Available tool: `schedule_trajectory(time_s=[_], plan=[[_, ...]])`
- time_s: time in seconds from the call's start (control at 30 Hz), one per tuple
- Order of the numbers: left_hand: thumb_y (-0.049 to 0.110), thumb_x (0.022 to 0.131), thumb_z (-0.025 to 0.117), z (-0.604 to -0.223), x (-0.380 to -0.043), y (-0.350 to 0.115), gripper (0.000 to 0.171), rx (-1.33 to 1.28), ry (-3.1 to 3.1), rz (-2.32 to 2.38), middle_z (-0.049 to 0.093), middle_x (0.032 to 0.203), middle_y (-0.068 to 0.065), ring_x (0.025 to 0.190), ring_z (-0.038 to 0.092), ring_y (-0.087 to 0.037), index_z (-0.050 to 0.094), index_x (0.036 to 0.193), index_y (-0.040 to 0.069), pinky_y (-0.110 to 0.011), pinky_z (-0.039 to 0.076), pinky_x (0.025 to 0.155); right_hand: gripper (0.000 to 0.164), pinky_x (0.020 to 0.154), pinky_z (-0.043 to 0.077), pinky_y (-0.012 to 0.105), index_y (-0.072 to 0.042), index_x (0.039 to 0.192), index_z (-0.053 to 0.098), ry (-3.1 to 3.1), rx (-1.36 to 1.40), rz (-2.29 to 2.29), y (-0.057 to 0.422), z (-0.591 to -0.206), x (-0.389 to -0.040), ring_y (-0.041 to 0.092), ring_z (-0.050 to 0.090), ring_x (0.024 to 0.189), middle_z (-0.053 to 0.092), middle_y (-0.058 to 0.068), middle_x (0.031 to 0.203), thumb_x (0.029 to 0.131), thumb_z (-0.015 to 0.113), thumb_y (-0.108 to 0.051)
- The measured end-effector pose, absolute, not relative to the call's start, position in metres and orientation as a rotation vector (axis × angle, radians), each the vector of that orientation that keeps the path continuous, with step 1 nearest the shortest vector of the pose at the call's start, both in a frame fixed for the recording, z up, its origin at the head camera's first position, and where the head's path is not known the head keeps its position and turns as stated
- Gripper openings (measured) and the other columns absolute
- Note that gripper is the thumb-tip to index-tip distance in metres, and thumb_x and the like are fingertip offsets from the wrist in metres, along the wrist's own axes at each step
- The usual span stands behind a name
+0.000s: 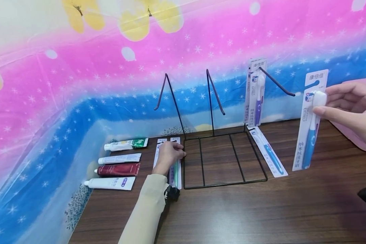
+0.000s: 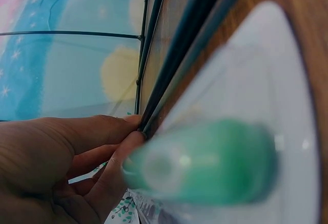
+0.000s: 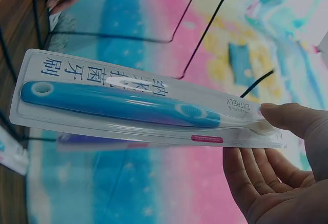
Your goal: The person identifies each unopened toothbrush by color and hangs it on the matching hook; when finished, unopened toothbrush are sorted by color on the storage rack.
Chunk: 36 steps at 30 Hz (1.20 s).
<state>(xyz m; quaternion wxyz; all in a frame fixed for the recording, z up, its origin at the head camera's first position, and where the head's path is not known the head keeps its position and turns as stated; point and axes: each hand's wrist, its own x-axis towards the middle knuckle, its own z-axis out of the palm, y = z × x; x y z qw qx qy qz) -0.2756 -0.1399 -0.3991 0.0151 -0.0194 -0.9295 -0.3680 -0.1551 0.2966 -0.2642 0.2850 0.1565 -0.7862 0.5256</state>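
Right grip (image 1: 361, 118) pinches the toothbrush pack (image 1: 308, 130) near its top.

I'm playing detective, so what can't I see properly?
Head view: most of the leftmost packet, behind the left hand.
Head view: part of the pink thing, behind the right hand.
Left wrist view: details of the green toothbrush, blurred.
Right wrist view: most of the purple toothbrush, behind the blue packet.

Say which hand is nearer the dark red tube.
Left. The left hand is right of the dark red tube; the right hand is farther right, beyond the wire rack.
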Motion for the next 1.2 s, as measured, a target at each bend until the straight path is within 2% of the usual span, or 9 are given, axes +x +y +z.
schedule_trajectory(time_s=[0.2, 0.33, 0.5, 0.63, 0.77, 0.97, 1.2], plan=[[0.013, 0.083, 0.078, -0.399, -0.276, -0.139, 0.017, -0.053, -2.895, -1.139, 0.07, 0.09, -0.004, 0.072, 0.064, -0.016, 0.076, 0.099, 0.007, -0.036, 0.053, 0.069, 0.049, 0.079, 0.047, 0.012, 0.004, 0.125, 0.056, -2.066, 0.45, 1.379, 0.28, -0.252, -0.134, 0.012, 0.063, 0.087, 0.066, 0.005, 0.1, 0.079, 0.065, 0.021], [0.013, 0.082, 0.078, -0.399, -0.277, -0.14, 0.017, -0.057, -2.886, -1.141, 0.07, 0.09, -0.004, 0.072, 0.064, -0.016, 0.076, 0.098, 0.007, -0.035, 0.053, 0.069, 0.051, 0.079, 0.047, 0.011, 0.001, 0.128, 0.056, -2.143, 0.47, 1.272, 0.261, -0.246, -0.119, 0.012, 0.063, 0.088, 0.065, 0.005, 0.103, 0.081, 0.067, 0.017], [0.013, 0.082, 0.078, -0.398, -0.276, -0.141, 0.017, -0.059, -2.88, -1.152, 0.07, 0.09, -0.004, 0.073, 0.063, -0.016, 0.076, 0.098, 0.007, -0.035, 0.053, 0.069, 0.05, 0.072, 0.051, 0.016, -0.002, 0.122, 0.059, -2.23, 0.537, 1.273, 0.23, -0.24, -0.107, 0.016, 0.065, 0.084, 0.066, 0.01, 0.102, 0.077, 0.074, 0.013], [0.013, 0.082, 0.078, -0.398, -0.275, -0.141, 0.017, -0.045, -2.885, -1.165, 0.069, 0.092, -0.004, 0.075, 0.064, -0.017, 0.076, 0.099, 0.007, -0.036, 0.053, 0.07, 0.047, 0.067, 0.053, 0.022, -0.006, 0.117, 0.06, -2.272, 0.631, 1.344, 0.208, -0.238, -0.106, 0.02, 0.066, 0.084, 0.067, 0.011, 0.098, 0.076, 0.078, 0.008], [0.013, 0.082, 0.078, -0.4, -0.276, -0.14, 0.017, -0.04, -2.883, -1.174, 0.069, 0.093, -0.004, 0.076, 0.064, -0.017, 0.076, 0.099, 0.008, -0.036, 0.053, 0.071, 0.045, 0.068, 0.054, 0.027, -0.009, 0.119, 0.058, -2.293, 0.722, 1.428, 0.191, -0.241, -0.11, 0.023, 0.066, 0.086, 0.067, 0.009, 0.1, 0.079, 0.077, 0.003], [0.013, 0.082, 0.078, -0.4, -0.276, -0.14, 0.018, -0.055, -2.879, -1.169, 0.07, 0.094, -0.004, 0.078, 0.064, -0.017, 0.076, 0.099, 0.007, -0.035, 0.053, 0.071, 0.04, 0.069, 0.054, 0.028, -0.015, 0.115, 0.059, -2.31, 0.742, 1.465, 0.174, -0.244, -0.117, 0.022, 0.066, 0.084, 0.066, 0.004, 0.099, 0.081, 0.079, -0.007], [0.012, 0.081, 0.078, -0.4, -0.276, -0.141, 0.018, -0.047, -2.878, -1.164, 0.07, 0.094, -0.004, 0.078, 0.064, -0.017, 0.077, 0.099, 0.008, -0.035, 0.053, 0.071, 0.039, 0.07, 0.054, 0.027, -0.014, 0.115, 0.059, -2.316, 0.757, 1.495, 0.162, -0.251, -0.128, 0.021, 0.066, 0.084, 0.064, 0.003, 0.099, 0.082, 0.079, -0.009]])
